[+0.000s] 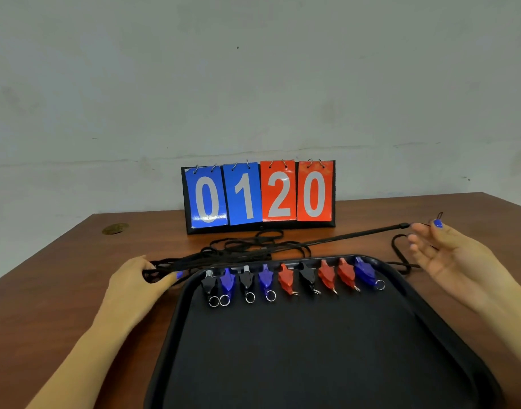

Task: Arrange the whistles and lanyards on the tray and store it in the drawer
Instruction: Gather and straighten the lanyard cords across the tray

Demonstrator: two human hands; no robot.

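A black tray [297, 358] lies on the wooden table in front of me. Along its far edge stands a row of several whistles [285, 280], black, blue and red, each with a metal ring. Black lanyards [253, 249] lie tangled behind the tray. One bundle of lanyards is stretched taut from left to right above the tray's far edge. My left hand [141, 278] pinches the bundle's left end beside the tray's left corner. My right hand [442, 249] holds the right end between thumb and forefinger, the other fingers spread.
A flip scoreboard [259, 196] reading 0 1 2 0 stands at the back of the table [61, 276] against the wall. A small round brass fitting [114, 228] sits in the table top at the far left. Another lanyard loop [401, 255] lies right of the tray.
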